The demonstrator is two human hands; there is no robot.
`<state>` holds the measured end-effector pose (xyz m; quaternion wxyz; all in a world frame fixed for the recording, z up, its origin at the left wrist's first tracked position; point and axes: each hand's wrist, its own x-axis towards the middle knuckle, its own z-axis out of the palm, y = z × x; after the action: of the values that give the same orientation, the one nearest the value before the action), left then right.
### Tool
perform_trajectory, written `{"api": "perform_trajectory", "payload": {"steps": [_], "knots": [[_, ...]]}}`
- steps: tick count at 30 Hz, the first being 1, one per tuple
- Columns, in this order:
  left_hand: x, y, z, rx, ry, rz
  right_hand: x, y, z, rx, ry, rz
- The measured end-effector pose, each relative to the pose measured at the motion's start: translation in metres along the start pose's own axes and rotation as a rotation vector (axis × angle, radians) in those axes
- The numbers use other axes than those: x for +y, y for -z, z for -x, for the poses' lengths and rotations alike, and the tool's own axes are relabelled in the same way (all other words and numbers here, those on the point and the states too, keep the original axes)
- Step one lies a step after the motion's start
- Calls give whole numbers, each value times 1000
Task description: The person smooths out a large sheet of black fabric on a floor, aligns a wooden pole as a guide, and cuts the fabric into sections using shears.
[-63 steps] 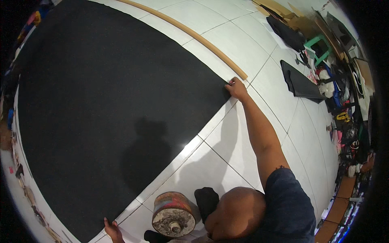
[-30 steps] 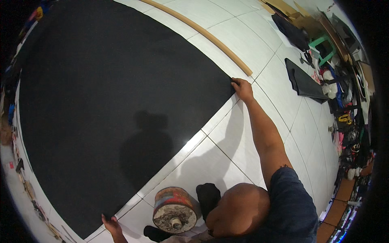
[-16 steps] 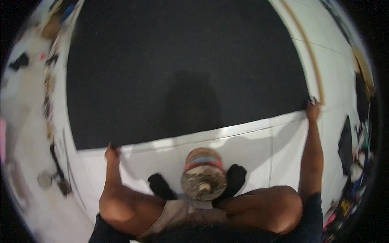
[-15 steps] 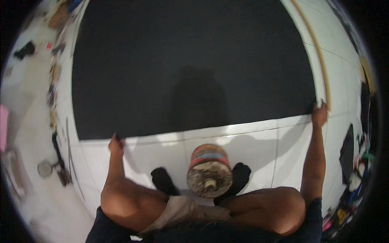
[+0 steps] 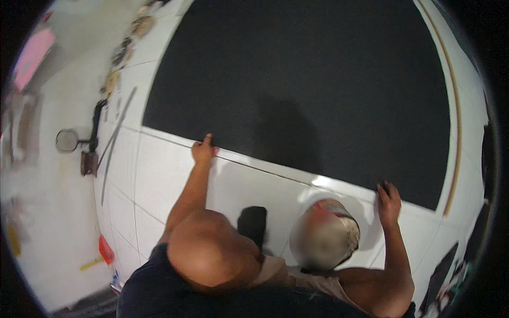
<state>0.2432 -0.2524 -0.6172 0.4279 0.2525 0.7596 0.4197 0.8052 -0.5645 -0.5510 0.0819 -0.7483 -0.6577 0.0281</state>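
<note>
A large black sheet [image 5: 328, 79] lies flat on white floor tiles, with a thin white strip along its near edge. My left hand [image 5: 203, 150] rests at that near edge, left of the middle, index finger stretched onto the sheet and thumb out to the side. Further right, my right hand [image 5: 389, 202] touches the same edge close to the near right corner, its fingers spread on the black surface. Between my legs stands a round, drum-shaped object [image 5: 350, 230] with a reddish side; its top is mostly blurred.
A long tan strip [image 5: 457, 132] runs beside the sheet's right edge. Dark thin rods [image 5: 114, 143] and a rear-view mirror [image 5: 67, 140] on a dark stem are at the left. A red piece [image 5: 106, 250] lies lower left. My dark-covered foot [image 5: 252, 225] is near the drum.
Both hands have left the sheet's near corners and moved inward along its edge. My view has turned, so the near edge now slopes down to the right.
</note>
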Motion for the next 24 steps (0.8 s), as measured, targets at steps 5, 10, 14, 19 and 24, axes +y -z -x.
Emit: {"api": "perform_trajectory", "payload": {"steps": [5, 10, 14, 19, 24], "knots": [[21, 13, -61, 263, -23, -310, 15, -7, 16, -116, -104, 29], [0, 63, -116, 386, -36, -545, 7, -16, 8, -141, -53, -75], [-7, 65, -122, 389, -19, -466, 1, -9, 2, -146, -11, -82], [21, 57, -103, 426, -77, -523, 4, -4, -3, -124, 59, -57], [31, 27, 25, -130, -787, -842, 9, -10, -18, -129, 209, 149]]}}
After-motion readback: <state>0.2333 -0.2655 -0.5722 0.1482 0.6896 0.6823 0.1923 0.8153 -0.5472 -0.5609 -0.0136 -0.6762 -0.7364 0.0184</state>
